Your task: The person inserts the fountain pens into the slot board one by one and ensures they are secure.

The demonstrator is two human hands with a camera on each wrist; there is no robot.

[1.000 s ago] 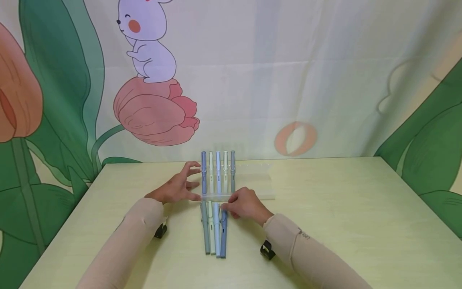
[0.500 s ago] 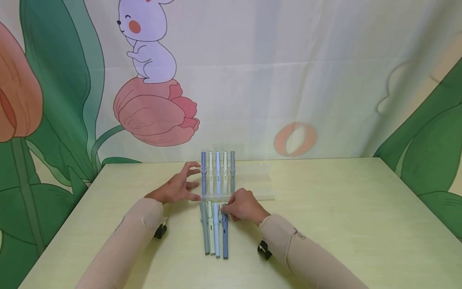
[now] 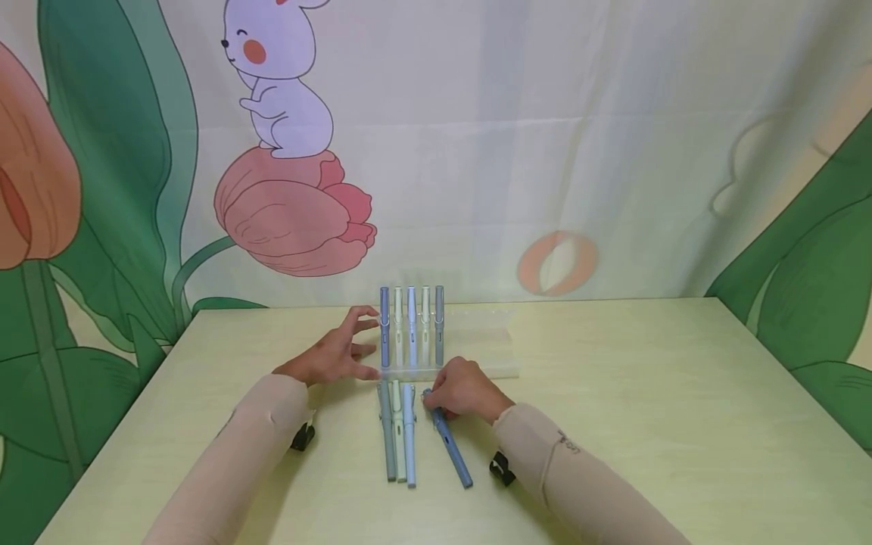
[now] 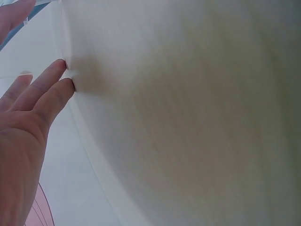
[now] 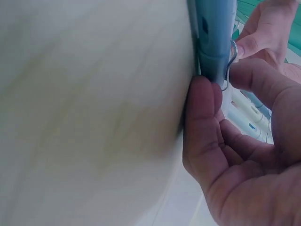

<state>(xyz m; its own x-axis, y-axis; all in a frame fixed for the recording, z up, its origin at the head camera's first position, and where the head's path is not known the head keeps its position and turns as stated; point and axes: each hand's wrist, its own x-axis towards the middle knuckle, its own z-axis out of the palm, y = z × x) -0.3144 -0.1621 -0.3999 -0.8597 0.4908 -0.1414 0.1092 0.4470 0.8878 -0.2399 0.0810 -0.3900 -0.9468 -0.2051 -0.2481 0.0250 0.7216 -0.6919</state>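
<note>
My right hand (image 3: 465, 387) pinches a dark blue pen (image 3: 453, 448) by its clip end, between thumb and fingers. The pen slants across the table, its far tip pointing down and right. The right wrist view shows the blue barrel (image 5: 216, 35) and the metal clip close up. At the left end of a clear plastic pen stand (image 3: 480, 344), my left hand (image 3: 332, 354) has its fingers spread, thumb and forefinger at the stand's edge. Several pens stand in a row in its left part, among them a violet-blue pen (image 3: 384, 329) and a grey pen (image 3: 439, 329).
Three pens lie side by side in front of the stand: a grey-green pen (image 3: 387, 439), a pale green pen (image 3: 399, 435) and a light blue pen (image 3: 409, 439). Behind the pale wooden table (image 3: 633, 393) hangs a printed curtain (image 3: 436, 151).
The dark blue pen has come away from the three lying pens; its lower end has swung right, and my right hand has shifted slightly right. The left hand keeps its place.
</note>
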